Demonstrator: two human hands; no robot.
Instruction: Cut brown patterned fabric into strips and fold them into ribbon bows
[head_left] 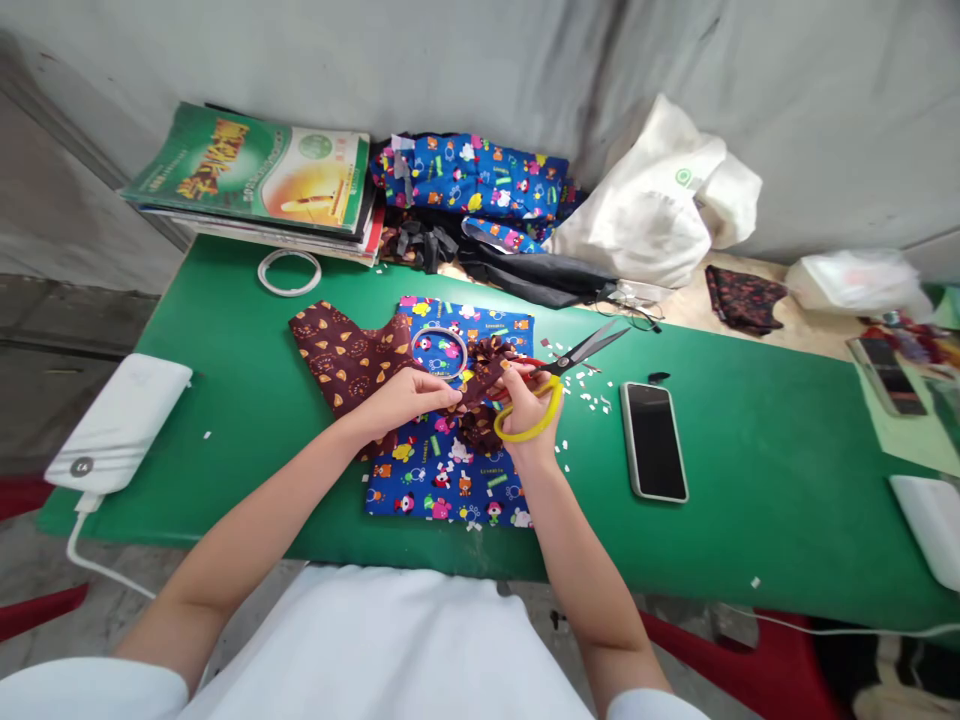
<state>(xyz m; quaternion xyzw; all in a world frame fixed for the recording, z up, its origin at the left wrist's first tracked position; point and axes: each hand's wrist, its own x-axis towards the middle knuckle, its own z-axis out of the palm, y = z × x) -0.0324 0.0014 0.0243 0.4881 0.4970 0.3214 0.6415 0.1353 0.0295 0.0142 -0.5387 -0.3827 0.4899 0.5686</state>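
Observation:
My left hand (411, 397) pinches the edge of a brown patterned fabric strip (480, 384), with gathered dark ruffles at its far and near ends. In my right hand (527, 410) are scissors (576, 356) with yellow and red handles. Their dark blades stand apart, pointing away to the right, off the cloth. The right fingertips also seem to touch the strip. Under both hands lies a blue cloth (420, 490) printed with cartoon animals. A larger brown patterned fabric piece (349, 350) lies partly beneath my left forearm. A pale ring (440, 330) rests just beyond my left hand.
Small white scraps (592, 385) dot the green table (577, 540). A phone (655, 440) lies right, a white power bank (124, 420) left. Behind are books (255, 170), another white ring (289, 289), folded blue fabric (480, 175), eyeglasses (634, 312) and a white bag (652, 200).

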